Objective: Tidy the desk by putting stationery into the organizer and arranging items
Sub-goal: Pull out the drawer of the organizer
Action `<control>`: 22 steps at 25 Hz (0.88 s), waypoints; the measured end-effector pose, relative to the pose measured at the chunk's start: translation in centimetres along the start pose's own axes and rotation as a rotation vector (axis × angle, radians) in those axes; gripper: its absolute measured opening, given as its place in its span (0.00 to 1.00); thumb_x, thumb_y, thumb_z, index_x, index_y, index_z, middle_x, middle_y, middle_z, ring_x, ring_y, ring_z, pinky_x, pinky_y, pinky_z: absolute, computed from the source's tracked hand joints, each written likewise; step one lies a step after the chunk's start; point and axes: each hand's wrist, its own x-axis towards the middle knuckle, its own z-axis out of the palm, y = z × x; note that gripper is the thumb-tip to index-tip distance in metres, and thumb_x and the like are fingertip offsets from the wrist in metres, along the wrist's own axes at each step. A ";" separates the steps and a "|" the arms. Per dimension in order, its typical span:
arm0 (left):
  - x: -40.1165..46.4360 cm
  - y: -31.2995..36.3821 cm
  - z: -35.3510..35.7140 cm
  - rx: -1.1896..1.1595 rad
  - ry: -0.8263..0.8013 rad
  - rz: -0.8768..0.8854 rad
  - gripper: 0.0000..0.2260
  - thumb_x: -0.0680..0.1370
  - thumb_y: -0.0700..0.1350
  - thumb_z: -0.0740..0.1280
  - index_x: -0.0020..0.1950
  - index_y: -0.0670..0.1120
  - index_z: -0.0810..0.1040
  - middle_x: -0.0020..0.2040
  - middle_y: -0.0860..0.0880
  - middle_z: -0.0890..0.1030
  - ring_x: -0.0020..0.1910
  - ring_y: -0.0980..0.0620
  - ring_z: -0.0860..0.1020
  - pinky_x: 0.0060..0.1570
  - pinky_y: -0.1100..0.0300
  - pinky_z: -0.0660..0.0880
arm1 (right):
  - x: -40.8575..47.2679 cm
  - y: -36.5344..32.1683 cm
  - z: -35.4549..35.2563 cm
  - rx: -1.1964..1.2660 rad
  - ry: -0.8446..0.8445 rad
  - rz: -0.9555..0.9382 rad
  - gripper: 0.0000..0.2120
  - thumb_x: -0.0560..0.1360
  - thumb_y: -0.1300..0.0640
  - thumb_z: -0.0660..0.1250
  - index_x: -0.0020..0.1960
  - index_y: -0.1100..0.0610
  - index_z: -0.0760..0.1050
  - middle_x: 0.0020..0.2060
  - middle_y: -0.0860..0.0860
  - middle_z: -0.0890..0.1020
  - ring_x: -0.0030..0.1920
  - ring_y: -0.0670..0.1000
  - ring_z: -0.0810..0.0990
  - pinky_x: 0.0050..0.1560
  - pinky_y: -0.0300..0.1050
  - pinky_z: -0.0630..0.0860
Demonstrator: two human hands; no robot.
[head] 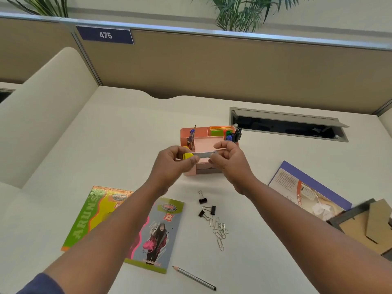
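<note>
Both hands hold a yellow-capped strip point(200, 154) above the table's middle, just in front of the pink organizer point(209, 143). The left hand point(176, 161) grips the yellow end; the right hand point(228, 159) pinches the grey end. What the strip is cannot be told. Binder clips point(206, 206) and paper clips point(219, 230) lie nearer the front edge, with a pencil point(194, 277) and two booklets point(127, 225) beside them.
</note>
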 end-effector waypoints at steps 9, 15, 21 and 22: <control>1.5 2.4 -2.0 0.474 0.195 0.173 0.26 0.70 0.49 0.80 0.66 0.48 0.80 0.52 0.51 0.82 0.45 0.57 0.81 0.50 0.64 0.78 | 1.5 1.6 0.6 -0.962 -0.169 -0.253 0.16 0.78 0.57 0.64 0.65 0.55 0.77 0.60 0.50 0.81 0.58 0.51 0.77 0.57 0.50 0.78; 2.1 0.9 -0.7 0.594 0.144 0.193 0.23 0.68 0.47 0.81 0.62 0.53 0.80 0.47 0.54 0.82 0.45 0.53 0.79 0.49 0.58 0.78 | 1.9 1.5 0.3 -0.916 -0.151 -0.233 0.15 0.77 0.60 0.65 0.62 0.55 0.79 0.57 0.50 0.83 0.55 0.50 0.78 0.54 0.45 0.78; 3.5 -1.7 0.5 0.740 0.127 0.142 0.21 0.74 0.46 0.75 0.67 0.47 0.79 0.60 0.47 0.80 0.48 0.53 0.75 0.51 0.61 0.72 | 2.0 1.8 0.3 -0.880 -0.141 -0.201 0.16 0.76 0.61 0.64 0.63 0.54 0.79 0.58 0.50 0.82 0.56 0.50 0.77 0.53 0.42 0.76; 3.6 -2.0 0.5 0.751 0.119 0.144 0.21 0.75 0.45 0.74 0.68 0.47 0.78 0.61 0.47 0.79 0.49 0.54 0.75 0.51 0.62 0.72 | 2.1 1.8 0.3 -0.878 -0.142 -0.198 0.16 0.77 0.61 0.64 0.63 0.54 0.78 0.58 0.50 0.82 0.56 0.50 0.77 0.52 0.42 0.76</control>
